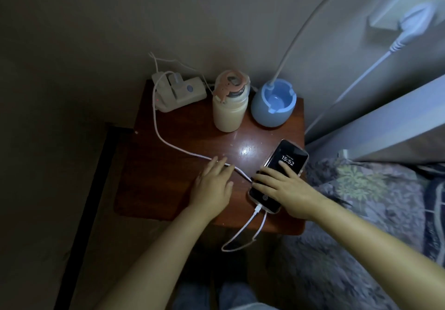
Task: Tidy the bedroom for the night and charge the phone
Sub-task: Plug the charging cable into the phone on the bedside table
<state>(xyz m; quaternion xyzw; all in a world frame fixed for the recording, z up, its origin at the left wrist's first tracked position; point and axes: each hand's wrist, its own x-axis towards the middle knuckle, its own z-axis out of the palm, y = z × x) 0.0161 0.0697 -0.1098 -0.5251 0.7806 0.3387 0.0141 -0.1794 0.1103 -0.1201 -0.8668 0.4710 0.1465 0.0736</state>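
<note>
The phone (279, 175) lies face up on the right side of the dark wooden table (168, 189), its screen lit and showing 15:52. The right hand (286, 187) rests flat across it, fingers straight and spread, pressing rather than gripping. A white charging cable (168, 142) is plugged into the phone's near end – it loops off the table's front edge, passes back under both hands and runs to the power strip (179, 91) at the far left corner. The left hand (213, 184) lies open on the table with its fingertips on that cable (holding nothing). Behind stand a cream bottle (230, 112) with a pink lid and a blue round lamp base (273, 106) – just beside each other. A patterned bedspread (361, 189) lies to the right.
</note>
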